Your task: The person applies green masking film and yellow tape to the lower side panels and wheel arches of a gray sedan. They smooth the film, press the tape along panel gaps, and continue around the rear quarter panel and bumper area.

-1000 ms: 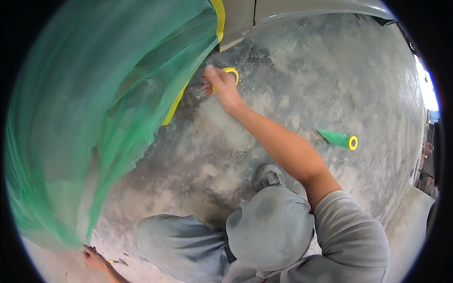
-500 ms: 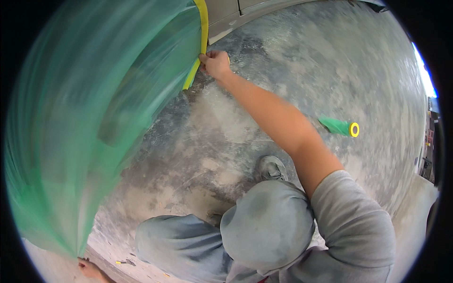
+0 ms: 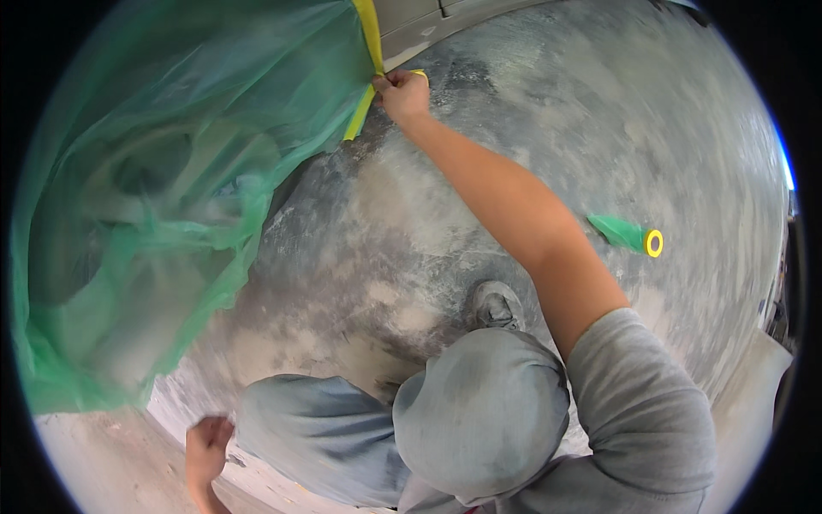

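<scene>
While crouching on a mottled floor [image 3: 368,283], pinches the yellow tape [image 3: 368,34] along the edge of a green translucent sheet [image 3: 214,77] between thumb and fingers of the right hand [image 3: 404,94], arm stretched to the upper middle. Has a yellow roll [image 3: 421,74] just behind those fingers, mostly hidden. Holds the left hand [image 3: 208,441] at the lower left, near the sheet's bottom edge but apart from it, just beside the left knee [image 3: 300,428]; curls its fingers inward, cannot tell whether around anything.

Faces the sheet across the upper left, over a wheel-like shape [image 3: 154,163] seen dimly through it, with a pale vehicle panel [image 3: 411,22] just past the tape. Has a narrow roll of green film [image 3: 620,231] with a yellow end to the right, past the right arm [image 3: 531,231], well apart from both hands. Crowds the near space with bent knees, the right knee [image 3: 479,411] in the lower middle and a shoe [image 3: 495,305] just beyond.

Meets a loose, wavy sheet edge below the tape's lower end, creased toward the bottom. Has open floor between sheet and knees, and a wider stretch right of the arm.

Looks down on grey and whitish patches, paler at lower left, bounded at right by a light-coloured board [image 3: 753,385] and a bright strip [image 3: 786,163].
</scene>
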